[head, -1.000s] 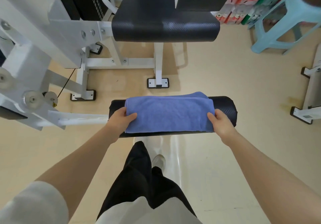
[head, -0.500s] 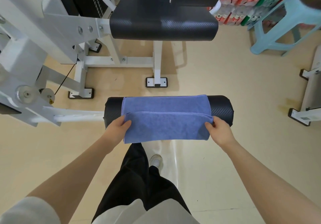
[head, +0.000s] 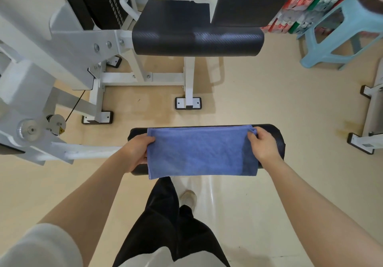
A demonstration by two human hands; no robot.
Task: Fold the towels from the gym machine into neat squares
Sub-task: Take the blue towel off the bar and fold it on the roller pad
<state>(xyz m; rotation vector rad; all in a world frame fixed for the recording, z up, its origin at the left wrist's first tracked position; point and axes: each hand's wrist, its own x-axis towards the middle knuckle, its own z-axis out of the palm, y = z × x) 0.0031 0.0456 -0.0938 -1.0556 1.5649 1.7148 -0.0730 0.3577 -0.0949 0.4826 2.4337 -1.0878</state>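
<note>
1. Head view: a blue towel (head: 196, 151) lies draped over a black padded roller (head: 275, 140) at the end of a white machine arm (head: 89, 154), centre of frame, w/ its near edge hanging just past the roller's front side.
2. Towel looks folded: a darker under-layer shows along its right edge, and layered edges bunch at the top right corner.
3. Left hand (head: 135, 153) grasps the towel's left edge, thumb on top near the upper left corner, fingers curled under the cloth.
4. Right hand (head: 262, 145) pinches the top right corner, fingers curled round the bunched layers; rest of the hand sits over the roller's right end.
5. Both forearms are bare and reach in from the bottom corners; a white sleeve (head: 39, 246) shows bottom left.
6. Below the towel: black trousers (head: 167, 225) and a light shoe (head: 188, 198) on a glossy beige floor (head: 269, 100).
7. Beyond the roller stands a white gym machine frame (head: 68, 44) w/ a black padded seat (head: 196, 38) and a second black pad (head: 248, 9) above it.
8. A pulley w/ a cable (head: 57, 122) sits on the frame at left.
9. Top right: a light blue plastic stool (head: 342, 38), w/ blurred red, green and white packages (head: 300, 1) behind it.
10. Far right edge: part of another white frame w/ black feet (head: 364, 142).
</note>
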